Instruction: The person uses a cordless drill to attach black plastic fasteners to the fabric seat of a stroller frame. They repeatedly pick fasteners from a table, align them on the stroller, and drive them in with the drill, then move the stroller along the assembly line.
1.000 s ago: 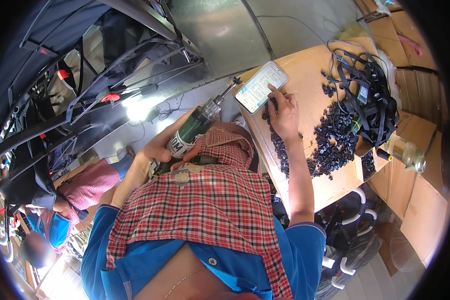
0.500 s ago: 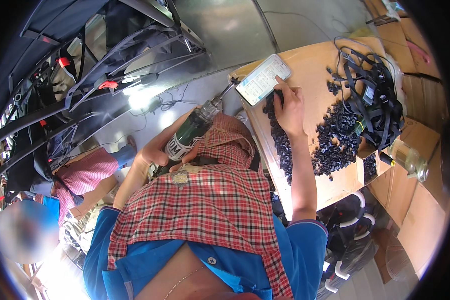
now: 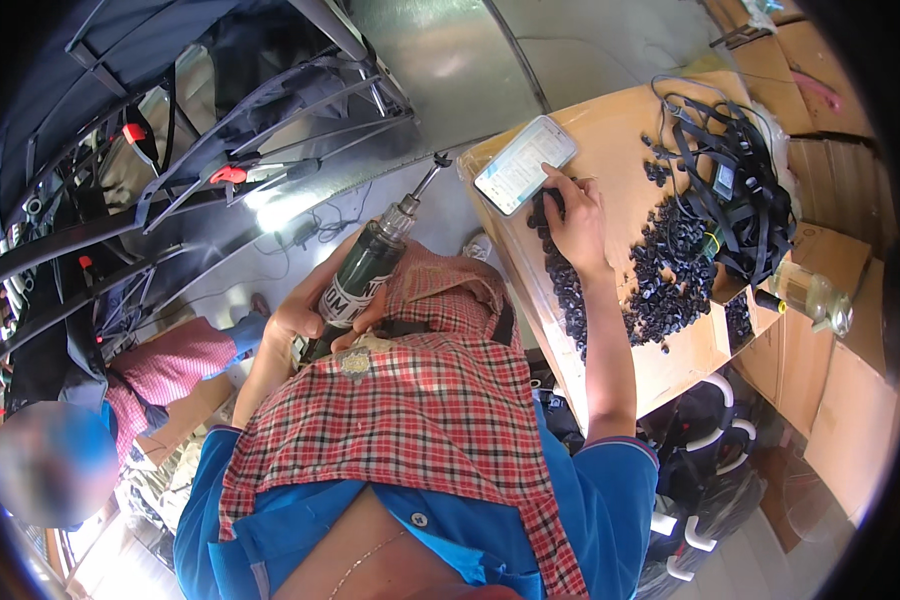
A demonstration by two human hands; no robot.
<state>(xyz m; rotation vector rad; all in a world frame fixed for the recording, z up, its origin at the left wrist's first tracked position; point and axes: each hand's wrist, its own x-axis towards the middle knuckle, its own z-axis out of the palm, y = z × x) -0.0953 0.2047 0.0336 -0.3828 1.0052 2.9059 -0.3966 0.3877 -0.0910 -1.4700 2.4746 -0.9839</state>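
My left hand (image 3: 297, 312) is wrapped round a dark green power drill (image 3: 367, 262), held against my checked apron. Its silver chuck points up and away, and a long bit with a small black piece (image 3: 442, 160) at its tip sticks out. My right hand (image 3: 578, 222) is over the cardboard-topped table (image 3: 610, 150), index finger stretched out onto the screen of a white-edged phone (image 3: 505, 190). Nothing shows in that hand. Beneath and beside it runs a row of small black plastic parts (image 3: 562, 290), and a larger heap (image 3: 675, 262) of them spreads to the right.
Tangled black straps (image 3: 750, 200) lie on the table's right side, near a clear jar (image 3: 820, 300). Cardboard boxes (image 3: 820, 370) stand beyond. Black metal frames with dark fabric (image 3: 150, 205) fill the left. Another person (image 3: 175, 375) is at the far left.
The drill has swung a little, its bit now pointing farther up and left, away from the table's corner. My right index finger has shifted slightly on the phone.
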